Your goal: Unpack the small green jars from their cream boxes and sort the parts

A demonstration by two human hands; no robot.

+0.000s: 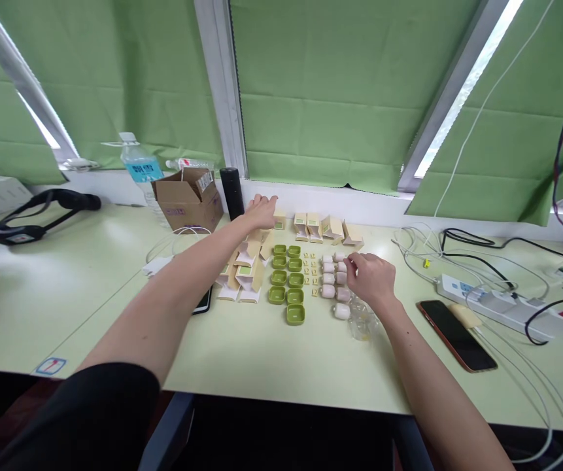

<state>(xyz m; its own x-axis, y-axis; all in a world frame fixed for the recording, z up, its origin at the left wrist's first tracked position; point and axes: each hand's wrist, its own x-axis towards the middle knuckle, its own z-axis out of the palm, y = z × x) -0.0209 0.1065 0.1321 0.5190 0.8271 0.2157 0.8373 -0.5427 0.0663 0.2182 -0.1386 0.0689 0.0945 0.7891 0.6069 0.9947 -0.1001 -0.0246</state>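
My left hand (261, 212) reaches to the back of the table, over folded cream cardboard pieces (249, 275), its fingers partly stretched out. A small cream box (279, 220) stands close to its fingertips. My right hand (372, 278) is closed in a pinch at the back end of two columns of small white and pale pink pots (327, 291). Whatever lies between its fingertips is too small or hidden to make out. Between my hands are two columns of green square dishes (295, 314) and several tiny yellow pieces (314, 292). Clear plastic pieces (361, 322) lie below my right hand.
More cream cardboard pieces (333, 229) stand along the back. At left are a brown carton (190, 206), a black cylinder (232, 193), a water bottle (141, 167) and a headset (40, 212). A phone (458, 337), power strip (497, 304) and cables occupy the right.
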